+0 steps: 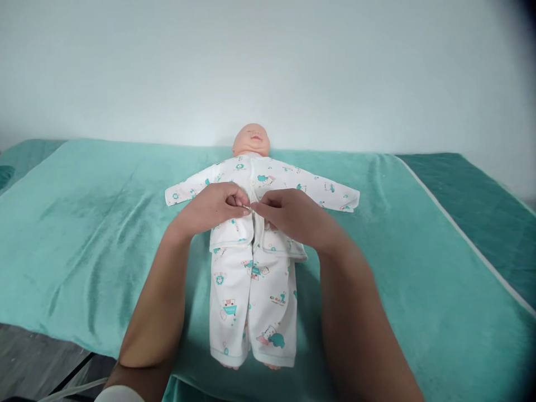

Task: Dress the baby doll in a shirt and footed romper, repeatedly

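Observation:
A baby doll (251, 139) lies on its back on a teal blanket (104, 234), head toward the wall. It wears a white printed jacket (288, 178) with sleeves spread out and matching white trousers (251, 301). My left hand (213, 207) pinches the left edge of the jacket's front opening at the chest. My right hand (288, 215) pinches the right edge. Fingertips of both hands meet at the middle of the chest, around a small fastener I can barely make out.
The teal blanket covers a bed or table; a darker green cover (473, 206) shows at the right with a white edge line. A pale wall (268, 67) stands behind. At the lower left is dark floor (33, 363).

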Demonstrator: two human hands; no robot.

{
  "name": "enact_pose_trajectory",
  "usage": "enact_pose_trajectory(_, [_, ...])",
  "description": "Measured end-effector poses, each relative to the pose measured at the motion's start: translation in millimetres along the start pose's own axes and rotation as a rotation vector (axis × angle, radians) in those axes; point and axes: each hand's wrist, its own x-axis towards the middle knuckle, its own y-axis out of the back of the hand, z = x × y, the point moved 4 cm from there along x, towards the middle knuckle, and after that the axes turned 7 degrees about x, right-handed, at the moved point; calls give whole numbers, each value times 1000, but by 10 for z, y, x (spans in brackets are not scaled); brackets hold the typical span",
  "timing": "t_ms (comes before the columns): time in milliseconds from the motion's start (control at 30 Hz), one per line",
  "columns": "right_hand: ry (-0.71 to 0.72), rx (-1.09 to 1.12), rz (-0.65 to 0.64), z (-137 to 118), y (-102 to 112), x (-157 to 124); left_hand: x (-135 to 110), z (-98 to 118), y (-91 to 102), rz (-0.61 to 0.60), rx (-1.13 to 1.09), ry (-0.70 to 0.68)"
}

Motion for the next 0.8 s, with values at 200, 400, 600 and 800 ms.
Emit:
enact_pose_trajectory(200, [11,384,15,69,-78,43,4,27,-28,2,-129,-11])
enact_pose_trajectory(400, [73,602,202,219,-183,-55,32,60,-96,11,-330,-2])
enact_pose_trajectory(600, [122,575,269,289,-234,-99,61,11,-109,-15,-360,12])
enact_pose_trajectory(800, [143,572,245,289,-235,-75,62,-21,-127,-5,-371,4])
